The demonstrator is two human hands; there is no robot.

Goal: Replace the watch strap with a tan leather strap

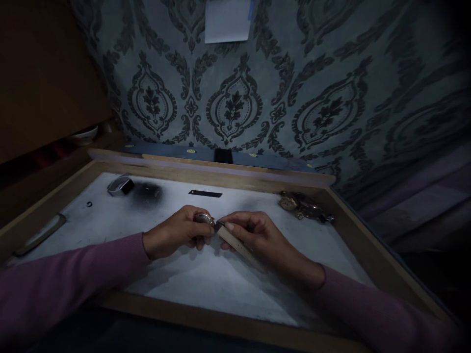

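Near the middle of the tray, my left hand is closed on a round, shiny watch case. My right hand grips a light beige watch strap between thumb and fingers. One end of the strap meets the edge of the case, where a small dark part shows; whether they are joined I cannot tell. The strap's other end slants down and to the right beneath my right palm. Fingers of both hands hide part of the case and strap.
A wooden-framed tray with a white bottom surrounds the work. Inside lie a silver watch, a curved strap, a small dark ring, a flat black strip and several watches in a heap. Patterned wallpaper rises behind.
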